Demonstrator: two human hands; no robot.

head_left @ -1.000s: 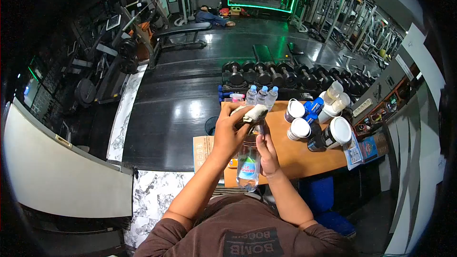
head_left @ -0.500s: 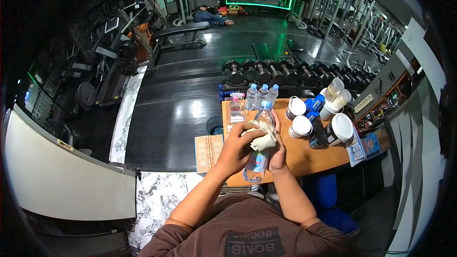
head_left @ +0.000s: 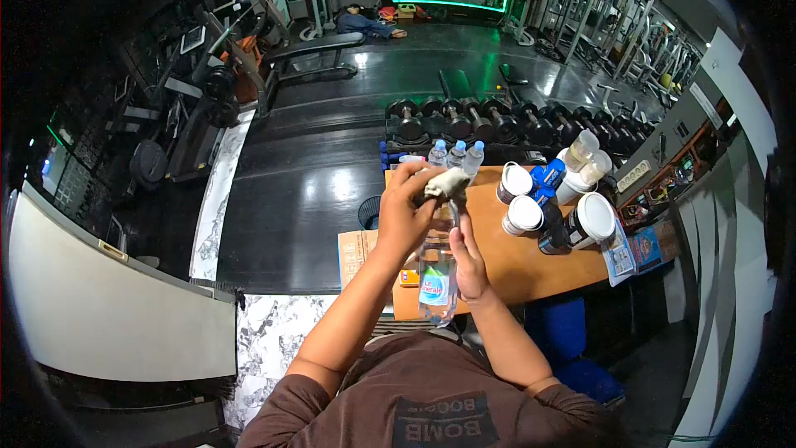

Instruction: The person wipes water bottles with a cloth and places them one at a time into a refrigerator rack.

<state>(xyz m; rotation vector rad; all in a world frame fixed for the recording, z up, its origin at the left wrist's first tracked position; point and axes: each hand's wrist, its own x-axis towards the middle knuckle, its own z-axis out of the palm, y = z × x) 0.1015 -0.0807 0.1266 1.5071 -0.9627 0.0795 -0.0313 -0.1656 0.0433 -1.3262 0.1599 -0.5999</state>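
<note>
In front of my chest is a clear plastic water bottle [head_left: 437, 278] with a blue and green label, tilted, its base toward me. My right hand [head_left: 470, 264] grips its side from the right. A crumpled off-white cloth [head_left: 448, 185] is in my left hand [head_left: 405, 209], pressed around the bottle's upper end, so the cap is hidden. Beyond my hands, several capped water bottles [head_left: 456, 158] stand at the far edge of the wooden table [head_left: 531, 278]. A pink-topped bottle is mostly hidden behind my left hand, and a small orange item [head_left: 409, 278] lies beside the held bottle.
White-lidded tubs [head_left: 595, 217], a blue item [head_left: 547, 178] and shaker cups [head_left: 584, 148] stand on the table's right. A cardboard box [head_left: 355, 255] and a dark basket [head_left: 370, 212] are at its left. Behind runs a dumbbell rack [head_left: 497, 120]; a person [head_left: 365, 25] lies on the far floor.
My left hand and the cloth have moved up from the bottle's middle to its top end. The label is now uncovered, and my right hand sits lower along the bottle's side.
</note>
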